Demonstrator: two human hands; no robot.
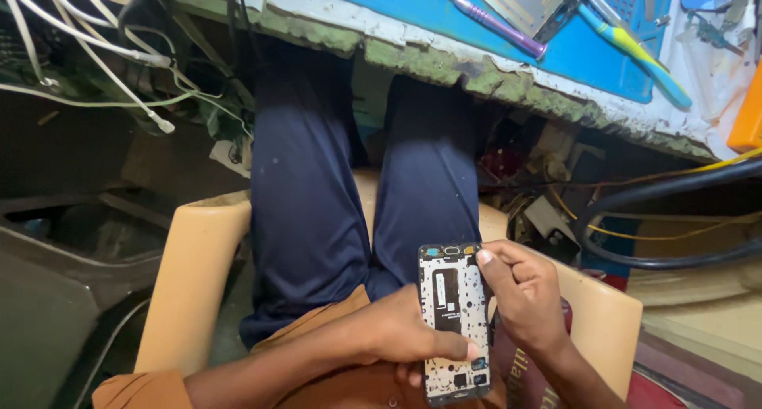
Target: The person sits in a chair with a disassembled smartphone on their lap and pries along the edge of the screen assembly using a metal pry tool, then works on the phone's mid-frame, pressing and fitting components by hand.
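I hold an opened phone frame (452, 318), a white inner plate with black cut-outs and a dark rim, upright over my lap. My left hand (405, 334) grips its lower left side, thumb across the plate near the bottom. My right hand (520, 294) holds the right edge, with the thumb tip pressed on the upper right corner. My legs in dark blue trousers (357, 195) reach under the worktable.
A chipped table edge (476, 76) runs above my knees, carrying a blue mat (444, 16), a purple screwdriver (492, 20), a metal phone plate (532, 3) and a yellow-blue tool (635, 52). I sit in a tan plastic chair (190, 290). White cables (103, 52) hang left; black hose (675, 218) lies right.
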